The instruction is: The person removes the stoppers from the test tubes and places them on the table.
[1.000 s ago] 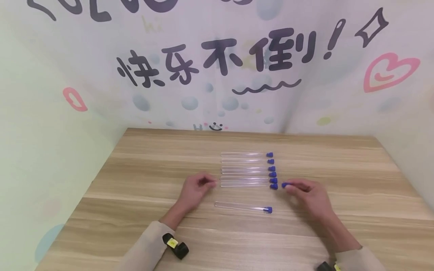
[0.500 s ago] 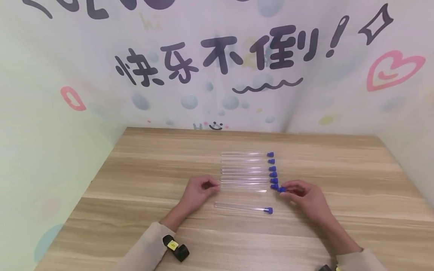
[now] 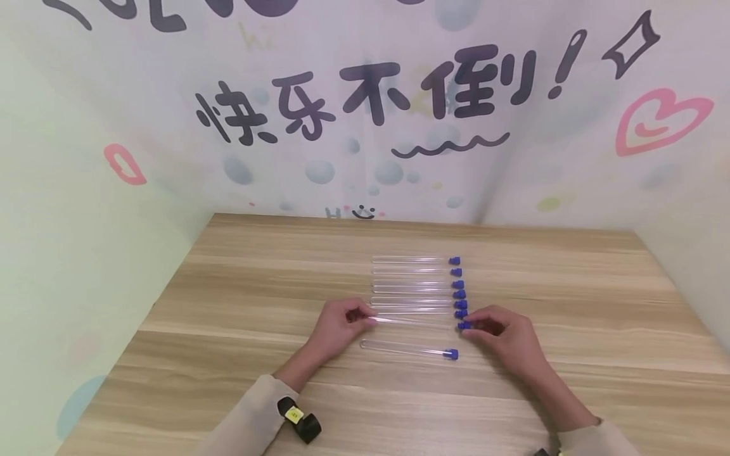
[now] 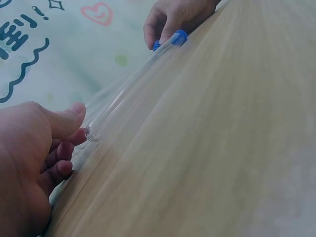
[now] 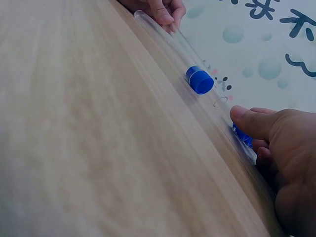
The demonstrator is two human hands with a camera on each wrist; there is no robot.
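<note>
My left hand pinches the rounded end of a clear test tube. Between thumb and fingers, my right hand holds a small blue cap just off that tube's open end. The right wrist view shows a gap between the tube's rim and the held cap. Nearer to me lies another test tube, with a blue cap fitted on its right end. In the left wrist view this capped tube partly covers what lies behind it.
Behind the held tube, several test tubes lie side by side on the wooden table. A blue cap sits at the right end of each. A white printed cloth hangs at the table's back edge.
The left hand has drawn one tube out of the row, slightly toward me. My right hand has brought its blue cap leftward and nearer, up to that tube's open end.
</note>
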